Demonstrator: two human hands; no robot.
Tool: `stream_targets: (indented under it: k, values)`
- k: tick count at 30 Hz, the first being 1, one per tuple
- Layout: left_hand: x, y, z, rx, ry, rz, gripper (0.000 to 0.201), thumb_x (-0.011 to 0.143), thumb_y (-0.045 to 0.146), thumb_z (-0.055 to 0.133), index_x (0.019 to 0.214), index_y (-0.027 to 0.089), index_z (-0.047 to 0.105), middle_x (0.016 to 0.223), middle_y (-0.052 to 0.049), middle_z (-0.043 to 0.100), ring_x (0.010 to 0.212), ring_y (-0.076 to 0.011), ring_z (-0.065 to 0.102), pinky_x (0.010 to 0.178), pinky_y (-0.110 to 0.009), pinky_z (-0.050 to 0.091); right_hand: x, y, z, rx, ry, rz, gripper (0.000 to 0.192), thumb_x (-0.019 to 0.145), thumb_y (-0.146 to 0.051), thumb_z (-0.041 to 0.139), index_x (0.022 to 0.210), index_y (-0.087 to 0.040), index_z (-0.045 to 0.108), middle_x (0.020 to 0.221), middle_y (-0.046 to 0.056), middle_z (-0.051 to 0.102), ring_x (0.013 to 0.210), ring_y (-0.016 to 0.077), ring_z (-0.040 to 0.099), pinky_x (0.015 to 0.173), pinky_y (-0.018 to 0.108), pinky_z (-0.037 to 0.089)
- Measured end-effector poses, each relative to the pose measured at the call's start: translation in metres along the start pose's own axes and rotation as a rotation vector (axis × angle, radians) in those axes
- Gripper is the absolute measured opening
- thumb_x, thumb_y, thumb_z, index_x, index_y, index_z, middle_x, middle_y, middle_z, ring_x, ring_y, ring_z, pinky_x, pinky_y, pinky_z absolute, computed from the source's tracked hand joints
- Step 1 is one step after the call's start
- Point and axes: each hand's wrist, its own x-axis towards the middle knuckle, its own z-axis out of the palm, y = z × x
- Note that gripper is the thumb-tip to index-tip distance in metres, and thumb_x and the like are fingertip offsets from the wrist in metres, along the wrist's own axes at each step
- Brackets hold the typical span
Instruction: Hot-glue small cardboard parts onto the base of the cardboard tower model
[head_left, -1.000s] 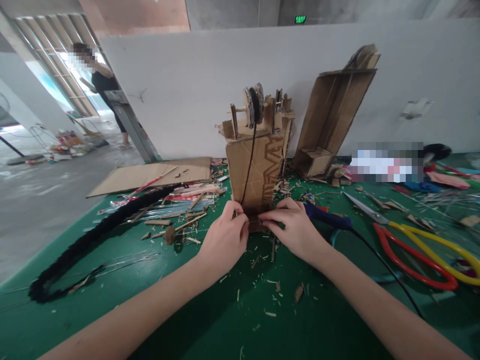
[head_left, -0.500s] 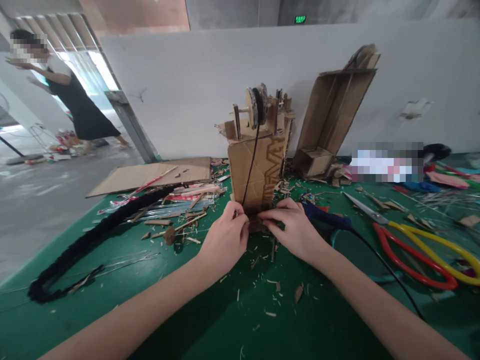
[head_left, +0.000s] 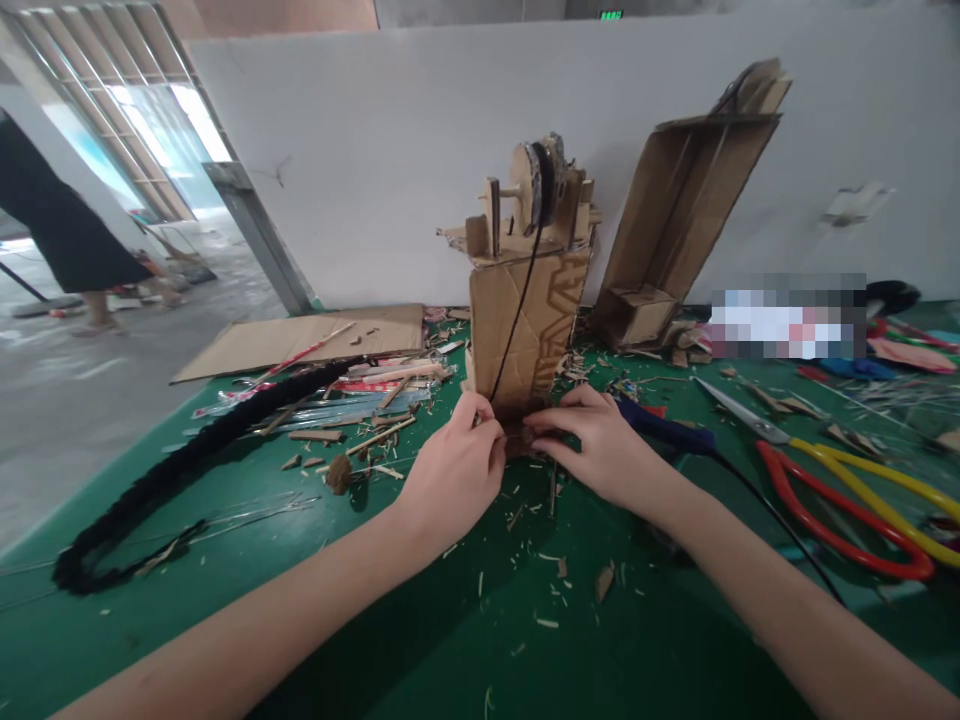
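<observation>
Now both hands work at the foot of the cardboard tower (head_left: 525, 330), which stands upright near the middle of the green table (head_left: 637, 650), toward its far edge. The left hand (head_left: 457, 470) has its fingertips pressed together in a pinch on the lower end of the black cord (head_left: 517, 300), which runs up the tower's front face to the cardboard pulley wheel (head_left: 536, 180) on top. The right hand (head_left: 600, 445) lies flat and half curled beside it, thumb and forefinger pinching a small dark cardboard piece (head_left: 519, 438) at the tower's base; the two hands nearly touch. Compared with a second ago, the grip of each hand looks the same and the cord keeps its line, so the work at the base seems held rather than advanced; what differs is mostly the view, which has swung so the tower sits a little further right and higher. A person in dark clothing (head_left: 60, 240) beyond the table's left edge has walked toward the left border of the view. Red and yellow scissors (head_left: 840, 490) lie near the right edge, a thick black braid (head_left: 187, 460) curves along the left edge, and a taller open cardboard box (head_left: 675, 220) leans behind the tower.
</observation>
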Motion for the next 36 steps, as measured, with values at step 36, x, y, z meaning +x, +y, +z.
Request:
stream_targets:
  k: [36]
  values:
    - [-0.0020, -0.0044, 0.0053, 0.004, 0.033, 0.034, 0.017, 0.084, 0.016, 0.042, 0.077, 0.015, 0.057, 0.097, -0.006, 0.045, 0.069, -0.0118, 0.053, 0.057, -0.027, 0.049, -0.0002, -0.0013, 0.0057, -0.049, 0.043, -0.005, 0.020, 0.082, -0.026, 0.055, 0.095, -0.024, 0.069, 0.084, 0.007, 0.064, 0.088, 0.0224, 0.051, 0.075, 0.037, 0.039]
